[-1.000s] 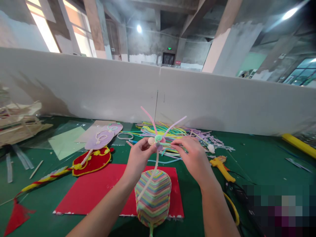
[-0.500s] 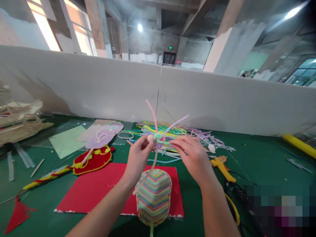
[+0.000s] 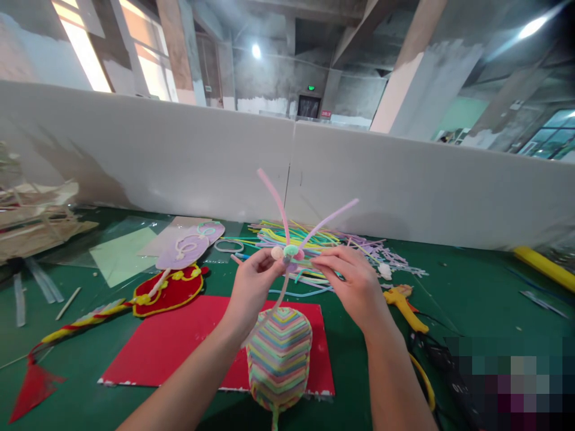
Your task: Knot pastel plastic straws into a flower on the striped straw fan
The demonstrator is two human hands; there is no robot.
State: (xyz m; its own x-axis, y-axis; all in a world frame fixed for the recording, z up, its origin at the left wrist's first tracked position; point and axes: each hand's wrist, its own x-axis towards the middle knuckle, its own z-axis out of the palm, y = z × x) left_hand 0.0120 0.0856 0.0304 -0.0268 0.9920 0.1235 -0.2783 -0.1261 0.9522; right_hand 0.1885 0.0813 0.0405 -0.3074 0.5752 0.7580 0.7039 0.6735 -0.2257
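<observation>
A small cluster of coiled pipe cleaners in pink, mint and purple hangs over the table, with a pink and a lilac stem rising from it and a pale stem curving down. My left hand pinches the cluster at its left side. Just right of it, my right hand has thumb and fingers pressed together; a thin green stem seems to run to the fingertips. Below the hands lies a striped, leaf-shaped fan, partly on a red board.
Loose pipe cleaners lie behind the hands. A red-and-yellow fan and a purple piece lie left. A yellow glue gun and cables lie right. A white partition stands behind.
The cluster has turned slightly, and its pink and lilac stems now spread wider apart. Both hands keep nearly the same places.
</observation>
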